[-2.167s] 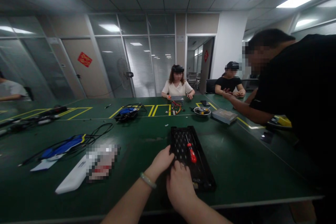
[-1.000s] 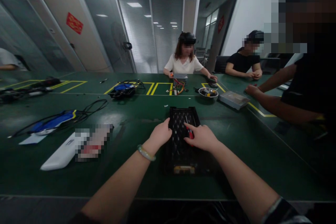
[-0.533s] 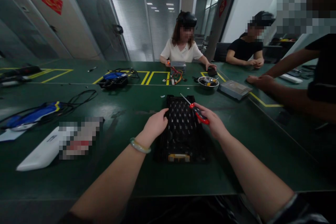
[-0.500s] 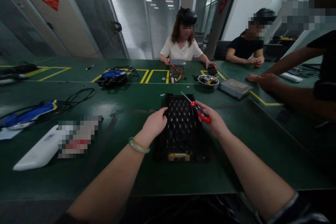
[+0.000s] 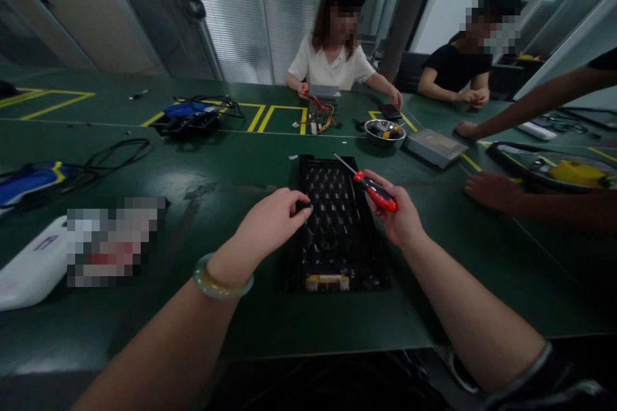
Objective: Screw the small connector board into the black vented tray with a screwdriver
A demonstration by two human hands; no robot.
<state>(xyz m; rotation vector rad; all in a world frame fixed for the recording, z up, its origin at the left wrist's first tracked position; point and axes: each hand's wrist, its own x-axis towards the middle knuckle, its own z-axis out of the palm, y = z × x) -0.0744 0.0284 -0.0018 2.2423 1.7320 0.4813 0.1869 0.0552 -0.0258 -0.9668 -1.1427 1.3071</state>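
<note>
In front of me on the green table lies a black rectangular housing (image 5: pixel 332 241) with rows of small shiny shapes inside. A yellowish connector piece (image 5: pixel 328 282) sits at its near end. My left hand (image 5: pixel 270 218), with a bracelet on the wrist, is at the housing's left edge. Its thumb and forefinger are drawn together in a pinch, and anything between them is too small to make out. A red and black screwdriver (image 5: pixel 376 191) is gripped in my right hand (image 5: pixel 400 215) beside the right edge. Its shaft points up and left over the housing's far end.
Beyond the housing stand a metal bowl (image 5: pixel 384 133) of small parts, a grey metal box (image 5: pixel 436 147) and a power supply (image 5: pixel 324 97) with coloured wires. Two people sit opposite; another person's arms (image 5: pixel 530 205) reach in from the right. A white casing (image 5: pixel 36 263) lies left.
My left hand has shifted from gripping the housing's left edge to a pinch over it. The right hand still holds the screwdriver. The view has tilted down and turned slightly right.
</note>
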